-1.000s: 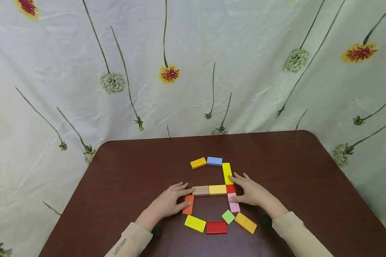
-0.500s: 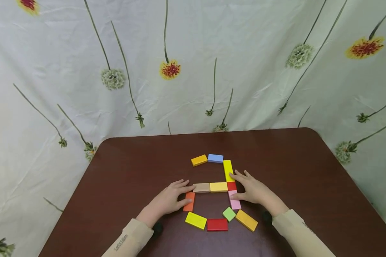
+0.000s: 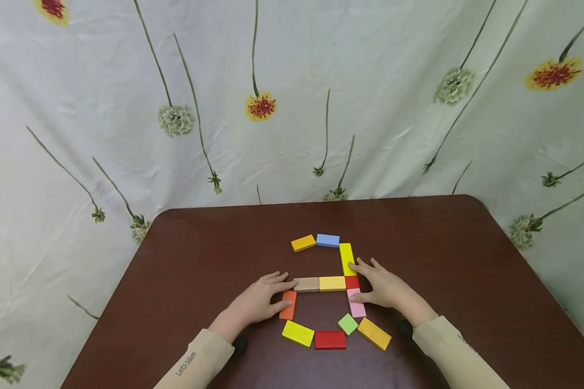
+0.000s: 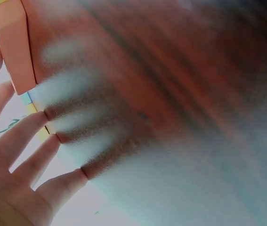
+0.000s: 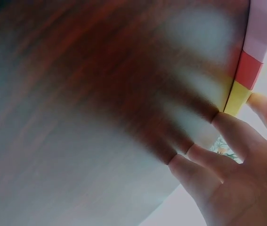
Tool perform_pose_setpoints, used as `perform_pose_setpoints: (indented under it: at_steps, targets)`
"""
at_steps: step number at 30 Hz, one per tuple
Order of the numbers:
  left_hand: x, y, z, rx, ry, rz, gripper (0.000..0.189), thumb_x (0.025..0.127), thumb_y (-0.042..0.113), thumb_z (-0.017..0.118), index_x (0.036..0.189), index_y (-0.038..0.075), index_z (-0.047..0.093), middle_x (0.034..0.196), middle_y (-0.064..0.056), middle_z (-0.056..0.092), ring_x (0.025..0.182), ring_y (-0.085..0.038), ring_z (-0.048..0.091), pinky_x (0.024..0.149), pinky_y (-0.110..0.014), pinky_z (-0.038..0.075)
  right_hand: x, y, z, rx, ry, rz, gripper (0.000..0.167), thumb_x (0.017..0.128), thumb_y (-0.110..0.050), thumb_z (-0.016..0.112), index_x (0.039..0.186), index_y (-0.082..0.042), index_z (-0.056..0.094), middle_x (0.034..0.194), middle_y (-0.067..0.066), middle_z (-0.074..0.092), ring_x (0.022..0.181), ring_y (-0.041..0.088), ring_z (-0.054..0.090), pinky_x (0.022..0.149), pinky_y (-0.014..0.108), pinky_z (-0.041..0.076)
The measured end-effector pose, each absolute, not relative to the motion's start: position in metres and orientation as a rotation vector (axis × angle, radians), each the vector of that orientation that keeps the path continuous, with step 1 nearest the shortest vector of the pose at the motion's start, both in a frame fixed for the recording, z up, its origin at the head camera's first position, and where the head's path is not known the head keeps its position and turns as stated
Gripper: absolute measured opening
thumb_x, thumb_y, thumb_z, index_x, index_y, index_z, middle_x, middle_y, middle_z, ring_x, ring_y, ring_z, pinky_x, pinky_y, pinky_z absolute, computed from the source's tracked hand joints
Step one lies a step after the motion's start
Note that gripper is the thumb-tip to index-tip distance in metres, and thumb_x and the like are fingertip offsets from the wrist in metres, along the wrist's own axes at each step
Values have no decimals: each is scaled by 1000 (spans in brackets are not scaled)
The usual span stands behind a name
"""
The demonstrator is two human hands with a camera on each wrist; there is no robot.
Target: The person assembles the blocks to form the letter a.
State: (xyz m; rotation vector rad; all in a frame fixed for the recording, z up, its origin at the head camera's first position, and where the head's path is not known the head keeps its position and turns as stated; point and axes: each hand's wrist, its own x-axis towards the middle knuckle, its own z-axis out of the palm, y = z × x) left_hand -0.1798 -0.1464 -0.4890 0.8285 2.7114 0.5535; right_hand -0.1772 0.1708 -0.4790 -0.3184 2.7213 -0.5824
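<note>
In the head view my left hand lies with fingers spread, its thumb on an orange block. Its index fingertip is at the left end of a tan block. My right hand mirrors it, thumb on a pink block and index fingertip on a long yellow block. A small red block sits between those two, joined on its left by a pale yellow block. In both wrist views the other fingertips touch the tabletop beside the blocks.
Further back lie an amber block and a blue block. Along the front are a bright yellow block, a red block, a green block and an amber-orange block. The dark table meets a flowered cloth.
Both hands keep their places on the blocks, and the blocks have not moved against each other. Only the head view has shifted slightly.
</note>
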Motion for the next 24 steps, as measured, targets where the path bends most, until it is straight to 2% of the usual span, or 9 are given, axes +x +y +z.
perform_pose_setpoints:
  at_steps: [24]
  targets:
    - [-178,-149,-492,835,2708,563,52,94,30,67,143,19,54,149,-14,49,141,-39,39,110,-56,40,-174,169,-482,-312,2740,-585,84,77,-43,81,149,-18,45,157,16,37,144,49,26,97,67,45]
